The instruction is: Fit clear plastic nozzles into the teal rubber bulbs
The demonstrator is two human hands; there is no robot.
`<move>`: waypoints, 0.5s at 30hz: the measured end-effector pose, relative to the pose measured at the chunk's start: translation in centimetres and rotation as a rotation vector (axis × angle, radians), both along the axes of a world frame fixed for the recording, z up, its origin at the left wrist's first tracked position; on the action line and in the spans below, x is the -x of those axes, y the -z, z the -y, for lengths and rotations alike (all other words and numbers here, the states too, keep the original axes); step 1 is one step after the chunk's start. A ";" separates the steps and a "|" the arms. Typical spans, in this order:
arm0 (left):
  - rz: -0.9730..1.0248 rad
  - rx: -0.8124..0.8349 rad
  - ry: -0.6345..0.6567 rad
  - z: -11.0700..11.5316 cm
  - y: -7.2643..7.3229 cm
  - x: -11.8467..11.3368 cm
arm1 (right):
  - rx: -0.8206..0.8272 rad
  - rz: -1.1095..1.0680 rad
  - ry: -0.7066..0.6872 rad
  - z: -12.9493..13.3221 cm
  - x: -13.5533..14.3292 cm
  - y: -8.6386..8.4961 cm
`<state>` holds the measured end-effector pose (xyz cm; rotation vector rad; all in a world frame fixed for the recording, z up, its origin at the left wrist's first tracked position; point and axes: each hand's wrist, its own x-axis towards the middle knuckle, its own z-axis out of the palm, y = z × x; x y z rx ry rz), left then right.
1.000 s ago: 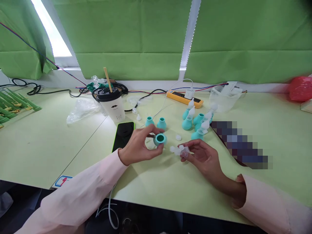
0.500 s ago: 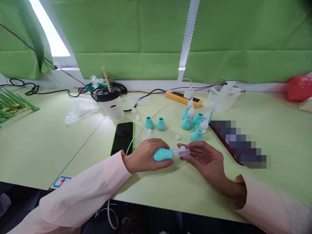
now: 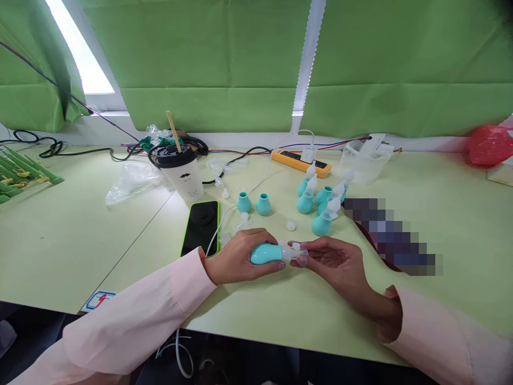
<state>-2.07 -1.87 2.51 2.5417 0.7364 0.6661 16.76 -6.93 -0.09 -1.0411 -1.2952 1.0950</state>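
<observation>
My left hand [image 3: 242,256] is closed round a teal squeeze bulb [image 3: 265,254], its mouth pointing right. Between the thumb and fingers of my right hand [image 3: 336,262] is a clear plastic nozzle tube [image 3: 292,253] with a small white piece on its side. The tube's left end meets the bulb's mouth. Behind my hands stand two bare teal bulbs [image 3: 263,204], open at the top. To the right is a cluster of teal bulbs, most with clear pointed tips, such as the nearest bulb [image 3: 321,225]. A small white tip [image 3: 290,225] lies just beyond my fingers.
A phone [image 3: 201,227] with a green edge lies left, beside a lidded paper cup [image 3: 184,176] with a straw. At the back are a yellow power strip [image 3: 296,162] and cables. A dark red-edged object [image 3: 385,230], partly pixelated, lies right. Plastic bags [image 3: 134,182] sit farther off.
My right hand has moved slightly left with the nozzle tube, whose end now sits closer against the bulb's mouth. My left hand keeps its hold on the bulb.
</observation>
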 end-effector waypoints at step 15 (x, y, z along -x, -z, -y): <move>-0.012 0.005 -0.004 -0.2 0.4 -0.1 | -0.172 0.131 0.055 -0.4 0.0 -0.2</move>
